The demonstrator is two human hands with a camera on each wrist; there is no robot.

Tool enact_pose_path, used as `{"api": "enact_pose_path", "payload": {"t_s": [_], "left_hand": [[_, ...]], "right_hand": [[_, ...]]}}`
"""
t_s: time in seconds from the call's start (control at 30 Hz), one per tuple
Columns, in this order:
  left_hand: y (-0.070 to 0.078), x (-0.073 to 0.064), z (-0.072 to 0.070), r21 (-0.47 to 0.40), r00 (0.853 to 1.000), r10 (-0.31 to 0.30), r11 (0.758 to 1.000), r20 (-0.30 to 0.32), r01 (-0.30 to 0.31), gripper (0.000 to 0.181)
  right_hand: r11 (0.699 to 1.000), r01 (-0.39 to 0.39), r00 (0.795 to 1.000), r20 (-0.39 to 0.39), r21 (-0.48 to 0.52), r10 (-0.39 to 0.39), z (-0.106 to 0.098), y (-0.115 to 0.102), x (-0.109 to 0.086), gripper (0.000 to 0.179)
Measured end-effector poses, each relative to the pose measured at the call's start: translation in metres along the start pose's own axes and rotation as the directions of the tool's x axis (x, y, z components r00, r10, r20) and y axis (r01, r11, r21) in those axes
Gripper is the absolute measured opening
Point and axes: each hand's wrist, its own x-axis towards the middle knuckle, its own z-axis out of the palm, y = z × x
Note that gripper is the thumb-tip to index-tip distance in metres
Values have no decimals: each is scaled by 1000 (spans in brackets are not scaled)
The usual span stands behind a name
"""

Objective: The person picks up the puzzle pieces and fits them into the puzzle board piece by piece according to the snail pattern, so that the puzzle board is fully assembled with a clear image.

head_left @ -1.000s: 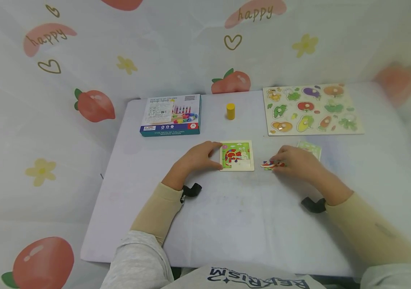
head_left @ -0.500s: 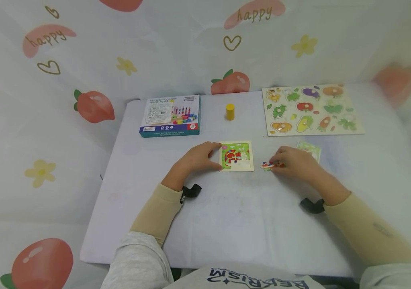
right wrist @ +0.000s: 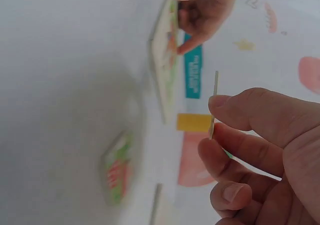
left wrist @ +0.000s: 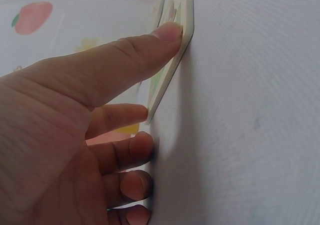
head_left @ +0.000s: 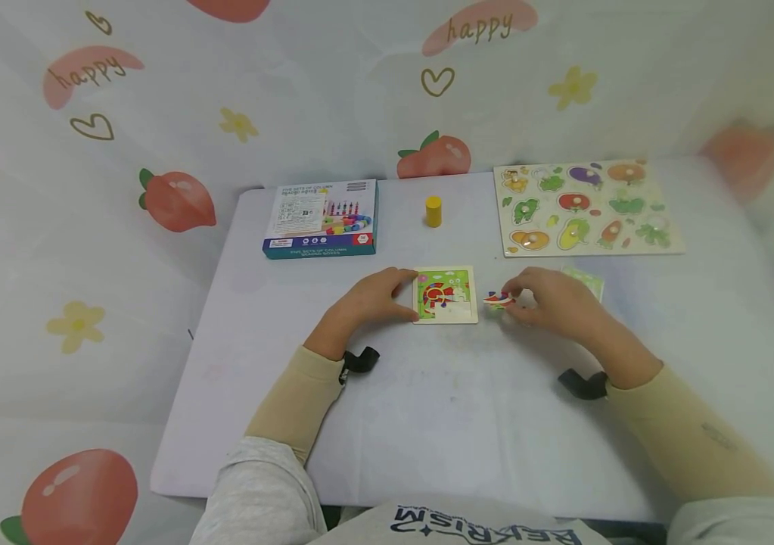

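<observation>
A small square jigsaw puzzle board (head_left: 461, 309) with a pale frame and a red and green picture lies flat mid-table. A bare white patch shows at its lower right. My left hand (head_left: 376, 295) holds its left side, thumb at the near corner and index finger at the far corner; the left wrist view shows the thumb (left wrist: 165, 35) on the frame. Just right of the board, my right hand (head_left: 553, 299) pinches a thin puzzle piece (right wrist: 216, 85) between thumb and fingers. Another red and green piece (right wrist: 117, 170) lies on the table below that hand.
Behind the right hand lies a green card-like piece (head_left: 587, 281), partly covered. Farther back are a boxed bead set (head_left: 321, 219), a yellow cylinder (head_left: 433, 212) and a large vegetable puzzle board (head_left: 543, 219). A printed cloth backdrop (head_left: 332, 91) rises behind the table.
My right hand has lifted the puzzle piece slightly and moved a little left, towards the small board. My left hand stays at the board's edge.
</observation>
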Motion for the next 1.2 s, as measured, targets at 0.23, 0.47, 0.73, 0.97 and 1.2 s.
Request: {"api": "enact_pose_path", "payload": {"t_s": [0.23, 0.47, 0.73, 0.97, 1.2], "left_hand": [[0, 0, 0, -10, 1000, 5, 1000, -5, -5, 86], [0, 0, 0, -7, 1000, 1, 1000, 6, -1, 87], [-2, 0, 0, 2, 1000, 14, 1000, 3, -14, 86], [-1, 0, -1, -14, 1000, 17, 1000, 3, -17, 86], [-1, 0, -1, -8, 1000, 15, 1000, 0, -15, 85]], "right_hand": [[1000, -13, 1000, 9, 22, 13, -10, -20, 6, 33], [1000, 5, 1000, 11, 27, -5, -5, -33, 18, 33], [997, 46, 999, 18, 60, -47, 7, -44, 32, 32], [995, 47, 996, 66, 89, -53, 22, -48, 42, 31], [996, 71, 994, 79, 52, -75, 35, -49, 51, 31]]}}
